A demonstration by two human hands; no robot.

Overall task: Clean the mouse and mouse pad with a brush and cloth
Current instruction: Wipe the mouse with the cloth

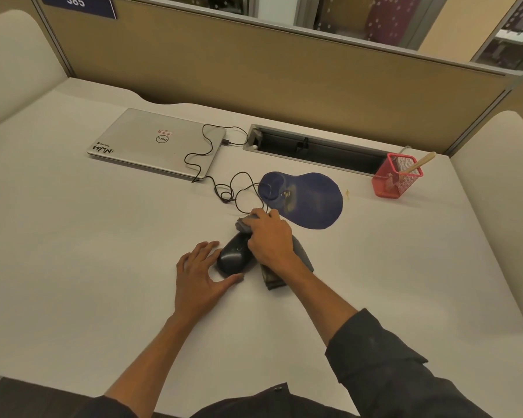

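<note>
A black wired mouse (233,258) lies on the white desk (103,267) near the middle. My left hand (201,277) steadies it, fingers at its left side and thumb at its near end. My right hand (271,238) grips a grey cloth (299,251) and presses it on the mouse's front and right side. The cloth trails under my wrist toward me. A blue mouse pad (311,203) with pale dusty marks lies just beyond my right hand. A brush (417,167) with a wooden handle stands in a red mesh holder (388,184) at the right.
A shut silver laptop (157,143) lies at the back left, and the mouse's black cable (221,188) loops from it across the desk. A cable slot (314,149) runs along the back by the tan partition. A small yellowish scrap (347,193) lies right of the pad.
</note>
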